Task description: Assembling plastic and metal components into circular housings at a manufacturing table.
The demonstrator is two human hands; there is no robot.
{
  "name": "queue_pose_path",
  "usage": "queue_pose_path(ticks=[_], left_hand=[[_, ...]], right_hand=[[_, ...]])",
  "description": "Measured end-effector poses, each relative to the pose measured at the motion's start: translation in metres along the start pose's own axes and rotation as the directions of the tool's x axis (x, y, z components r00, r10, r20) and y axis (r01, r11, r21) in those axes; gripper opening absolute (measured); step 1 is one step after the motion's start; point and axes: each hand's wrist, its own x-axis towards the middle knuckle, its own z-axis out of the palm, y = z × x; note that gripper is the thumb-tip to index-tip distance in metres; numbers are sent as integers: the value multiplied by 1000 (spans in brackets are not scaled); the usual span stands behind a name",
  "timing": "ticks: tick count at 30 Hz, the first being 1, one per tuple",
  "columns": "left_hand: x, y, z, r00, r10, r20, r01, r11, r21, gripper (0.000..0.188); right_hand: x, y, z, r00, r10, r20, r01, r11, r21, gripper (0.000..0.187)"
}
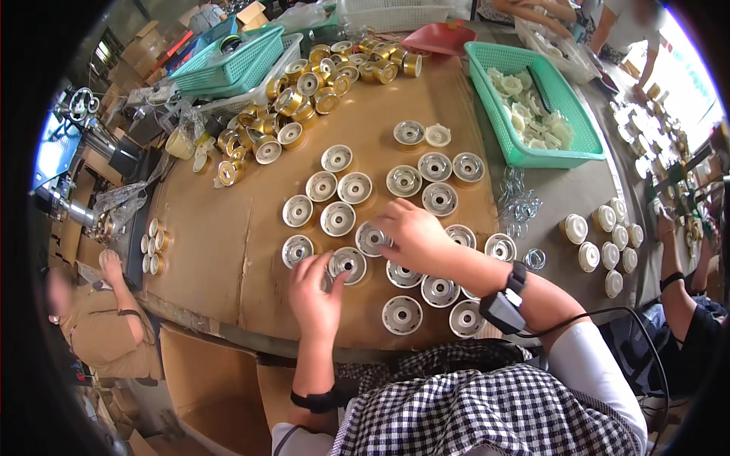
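Note:
Round gold-sided cups with white rims and silver centres stand in loose groups on the brown cardboard. Toward the front of them, my left hand (315, 298) has its thumb and fingers curled at the near left edge of one white-rimmed cup (350, 264). Just beyond and to the right, my right hand (417, 234) closes over another white-rimmed cup (369, 239), its fingertips partly hiding the top. More such cups sit beside it, some partly under my right forearm. A small white plastic disc (438, 135) lies by a cup at the far side.
Gold cups (289, 101) are heaped at the back left, near teal baskets (228, 61). A green basket (487, 99) holds translucent plastic pieces. Wire rings (518, 205) and white-capped parts (588, 257) lie to the right. An open carton (205, 380) stands below the table edge. Other people work on both sides.

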Motion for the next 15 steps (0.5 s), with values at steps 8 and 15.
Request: queue_pose_path(ticks=[8, 15], left_hand=[[16, 12, 14, 989, -5, 147, 8, 1000, -18, 39], [23, 72, 0, 982, 190, 23, -187, 977, -102, 41]], right_hand=[[-8, -10, 2, 994, 78, 70, -70, 991, -111, 44], [-133, 8, -114, 882, 448, -146, -450, 893, 20, 42]])
